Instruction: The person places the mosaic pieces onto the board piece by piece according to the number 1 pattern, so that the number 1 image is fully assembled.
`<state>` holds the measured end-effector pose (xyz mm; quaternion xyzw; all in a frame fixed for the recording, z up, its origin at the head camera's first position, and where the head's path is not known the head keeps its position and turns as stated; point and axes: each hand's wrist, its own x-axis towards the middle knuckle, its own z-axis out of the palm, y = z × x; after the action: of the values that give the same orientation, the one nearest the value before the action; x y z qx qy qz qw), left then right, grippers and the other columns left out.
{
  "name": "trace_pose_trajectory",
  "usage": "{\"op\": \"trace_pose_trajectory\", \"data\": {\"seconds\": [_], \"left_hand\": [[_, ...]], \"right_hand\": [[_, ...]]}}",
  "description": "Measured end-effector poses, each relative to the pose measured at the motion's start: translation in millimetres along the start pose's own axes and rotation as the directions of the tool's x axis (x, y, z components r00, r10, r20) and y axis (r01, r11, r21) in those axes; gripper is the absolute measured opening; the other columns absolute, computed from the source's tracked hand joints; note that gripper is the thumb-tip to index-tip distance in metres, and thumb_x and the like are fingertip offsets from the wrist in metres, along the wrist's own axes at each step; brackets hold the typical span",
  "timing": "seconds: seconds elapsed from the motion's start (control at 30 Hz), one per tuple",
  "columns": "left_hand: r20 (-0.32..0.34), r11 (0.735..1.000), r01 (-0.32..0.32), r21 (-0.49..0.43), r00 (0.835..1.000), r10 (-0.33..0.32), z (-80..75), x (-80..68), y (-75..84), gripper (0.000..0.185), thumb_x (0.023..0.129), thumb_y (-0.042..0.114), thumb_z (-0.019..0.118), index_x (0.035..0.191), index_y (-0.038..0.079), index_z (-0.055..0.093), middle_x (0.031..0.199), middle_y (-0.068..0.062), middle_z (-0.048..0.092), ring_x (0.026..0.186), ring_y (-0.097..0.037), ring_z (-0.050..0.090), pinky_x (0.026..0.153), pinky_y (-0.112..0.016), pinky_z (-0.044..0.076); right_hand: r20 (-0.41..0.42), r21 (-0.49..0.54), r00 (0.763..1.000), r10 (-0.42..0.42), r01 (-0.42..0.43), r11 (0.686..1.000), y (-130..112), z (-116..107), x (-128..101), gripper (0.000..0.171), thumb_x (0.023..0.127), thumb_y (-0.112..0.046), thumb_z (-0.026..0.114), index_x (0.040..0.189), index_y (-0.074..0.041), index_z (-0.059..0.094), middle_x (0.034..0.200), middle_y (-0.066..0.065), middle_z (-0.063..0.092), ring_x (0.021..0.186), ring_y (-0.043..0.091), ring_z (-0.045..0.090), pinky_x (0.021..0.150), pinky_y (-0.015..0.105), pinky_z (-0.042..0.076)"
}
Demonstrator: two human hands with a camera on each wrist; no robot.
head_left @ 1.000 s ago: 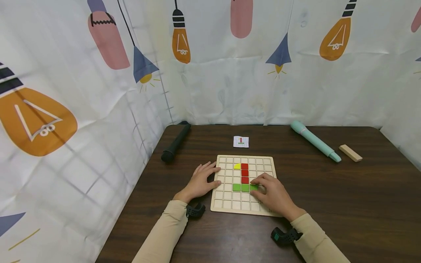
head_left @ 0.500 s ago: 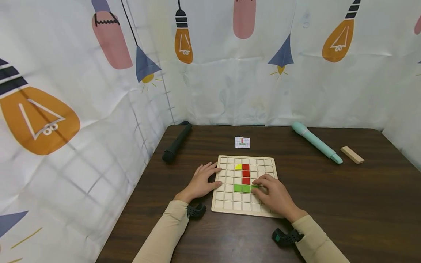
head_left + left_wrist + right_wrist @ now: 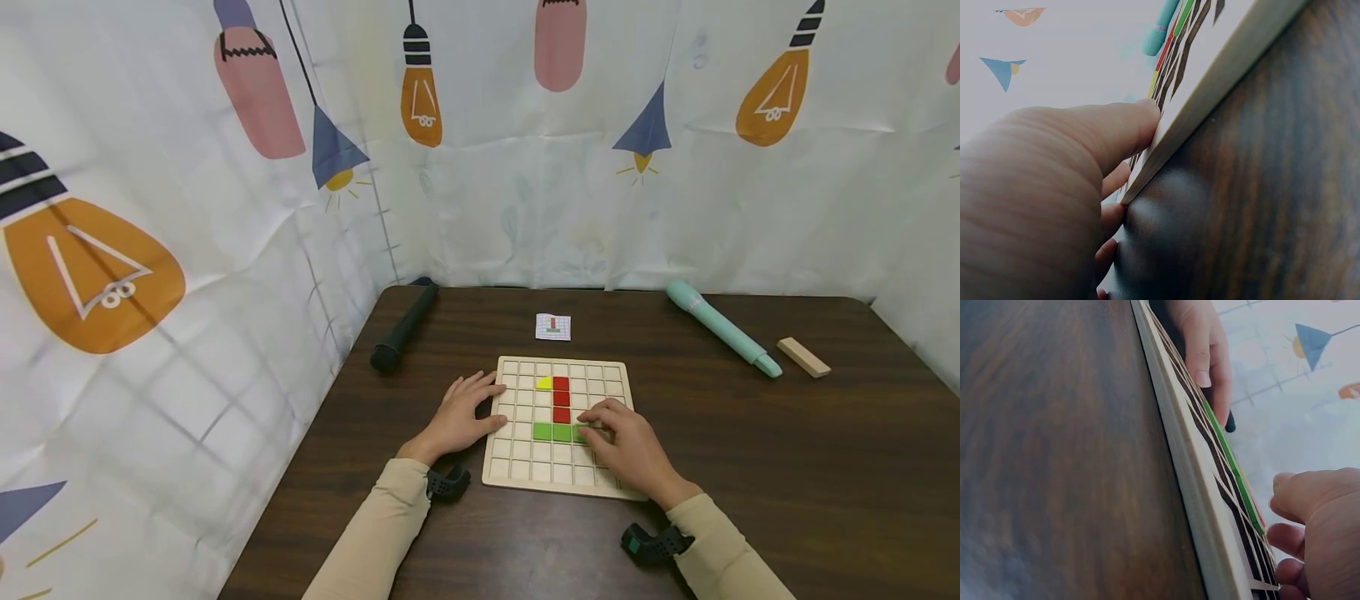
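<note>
A wooden grid board [image 3: 510, 467] lies on the dark table. It holds a yellow tile [image 3: 542, 383], a column of red tiles [image 3: 561, 399] and a row of green tiles [image 3: 551, 432]. My left hand [image 3: 459, 414] lies flat against the board's left edge [image 3: 1222, 72], thumb on the rim and fingers straight. My right hand [image 3: 628, 446] rests on the board's right part. Its bent fingertips touch the rightmost green tile [image 3: 579, 432], which sits in its cell. In the right wrist view the right hand [image 3: 1325, 525] hovers by the end of the green row [image 3: 1235, 475].
A small pattern card [image 3: 552, 327] lies beyond the board. A black cylinder [image 3: 402, 327] sits at the back left. A teal pen-shaped object [image 3: 722, 327] and a wooden block [image 3: 802, 357] are at the back right. Patterned curtains wall in the table.
Both hands stay where they were, the right fingertips still on the rightmost green tile. Only the head view has drifted slightly.
</note>
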<state>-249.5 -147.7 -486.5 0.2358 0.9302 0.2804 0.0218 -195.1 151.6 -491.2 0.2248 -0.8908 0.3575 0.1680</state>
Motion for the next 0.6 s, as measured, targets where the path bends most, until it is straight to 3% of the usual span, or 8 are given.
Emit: {"op": "trace_pose_trajectory", "data": {"seconds": [0.6], "left_hand": [[-0.01, 1.0, -0.019, -0.006, 1.0, 0.019, -2.0, -2.3, 2.2, 0.056, 0.093, 0.037, 0.066, 0.143, 0.016, 0.052, 0.157, -0.005, 0.034, 0.147, -0.027, 0.022, 0.119, -0.053, 0.008]], "right_hand": [[-0.04, 0.036, 0.999, 0.025, -0.023, 0.999, 1.7, -1.9, 0.3, 0.009, 0.089, -0.016, 0.073, 0.097, -0.019, 0.075, 0.097, -0.013, 0.061, 0.073, 0.004, 0.048, 0.062, 0.023, 0.044]]}}
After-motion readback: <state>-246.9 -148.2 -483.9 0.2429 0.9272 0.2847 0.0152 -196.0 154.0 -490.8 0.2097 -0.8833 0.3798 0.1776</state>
